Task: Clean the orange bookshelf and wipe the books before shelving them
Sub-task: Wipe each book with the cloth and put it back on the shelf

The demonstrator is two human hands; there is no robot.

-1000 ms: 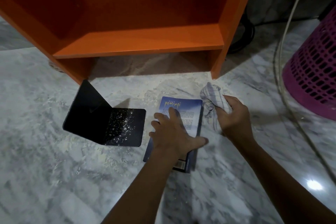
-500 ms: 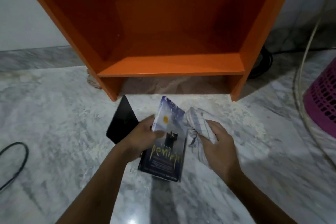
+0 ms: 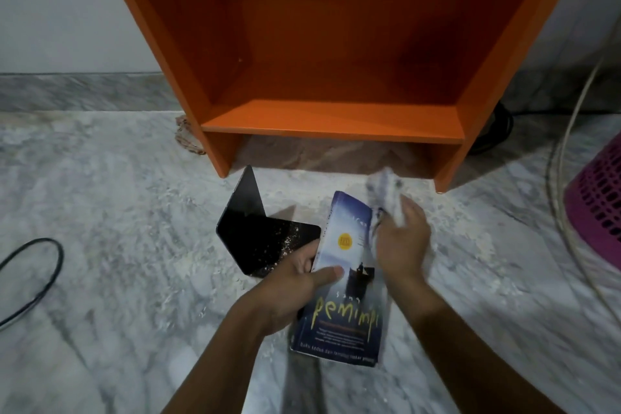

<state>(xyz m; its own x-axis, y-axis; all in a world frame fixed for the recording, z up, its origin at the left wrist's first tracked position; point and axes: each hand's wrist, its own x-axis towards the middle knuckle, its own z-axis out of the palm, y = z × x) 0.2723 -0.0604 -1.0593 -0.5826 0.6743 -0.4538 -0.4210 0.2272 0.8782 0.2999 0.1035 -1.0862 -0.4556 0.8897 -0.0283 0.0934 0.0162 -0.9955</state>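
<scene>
A blue paperback book (image 3: 346, 312) with yellow title lettering is held tilted above the floor. My left hand (image 3: 295, 282) grips its left edge, thumb across the front cover. My right hand (image 3: 401, 245) clutches a pale checked cloth (image 3: 386, 191) against the cover's upper right; hand and cloth are blurred. The orange bookshelf (image 3: 331, 119) stands just beyond, and the one shelf in view holds nothing.
A black metal bookend (image 3: 265, 239) speckled with white dust stands on the dusty marble floor left of the book. A pink plastic basket (image 3: 598, 208) is at the right edge, with a pale cable (image 3: 561, 158) beside it. A black cable loop (image 3: 37, 276) lies far left.
The book went from lying back-cover-up on the floor to being lifted and turned front-cover-up in my left hand. My right hand brought the cloth onto the cover. The view tilted up toward the shelf.
</scene>
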